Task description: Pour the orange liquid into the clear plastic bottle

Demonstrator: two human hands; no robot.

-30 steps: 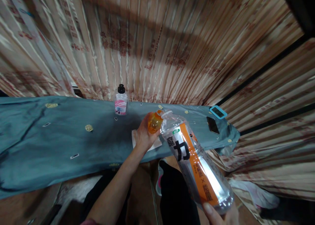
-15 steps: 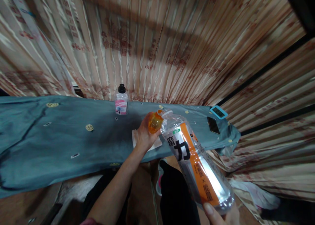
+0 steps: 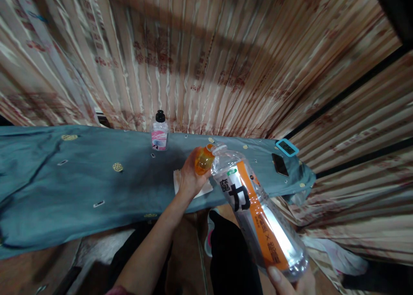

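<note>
Left hand (image 3: 190, 181), closed around its load: it is holding a small translucent orange bottle (image 3: 204, 161), open rim uppermost, above the table. Right hand (image 3: 290, 283), at the near edge of view: it is holding the base end of a large clear bottle (image 3: 258, 217), orange and silver label, thumb showing, other fingers mostly hidden. The large bottle is slanting, its uncapped-looking neck lying right at the orange rim — whether the two are touching cannot be told, nor can the liquid within. Hazards, by judgement: with the right hand gripping only the far end, the neck could be swinging off the small opening and wetting the cloth; too steep a tilt could be causing overflow onto the left fingers. Below the left hand, a white tissue (image 3: 204, 191) is lying on the blue-green cloth (image 3: 84, 174). Farther out, a pink-labelled bottle (image 3: 159, 136), black-capped, is standing upright; a dark phone (image 3: 279, 164) and a blue-framed display (image 3: 287, 147) are resting toward the right end — a pleated curtain (image 3: 177, 50) is hanging behind.
</note>
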